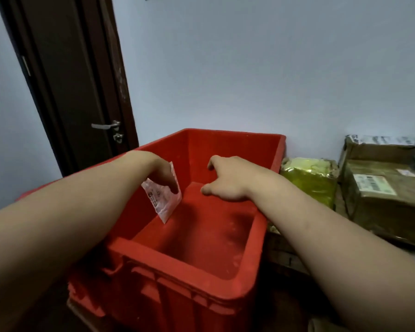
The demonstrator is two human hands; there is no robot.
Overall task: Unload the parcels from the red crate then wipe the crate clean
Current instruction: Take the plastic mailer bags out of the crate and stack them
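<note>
Reaching down into the red plastic crate [177, 264] at the centre of the frame, the left hand [162, 172] pinches a small white crinkled packet with printed marks [164, 200] by its upper edge. The fingers cover that edge, and the print is too blurred to read. The packet hangs tilted against the crate's left inner wall, its lower corner above the floor. The right hand [225, 182] is over the crate's middle, seen from the back; its thumb and one finger splay apart, while the other fingertips are hidden behind the knuckles. The crate's bare floor shows pale smudges. At the right, just beside the crate, lies a yellow-green plastic-wrapped parcel [309, 183], partly hidden by the right forearm. Beyond it is a brown wrapped box with a white label [381, 195], cut off by the frame edge. A dark brown door [77, 92] stands at the upper left.
</note>
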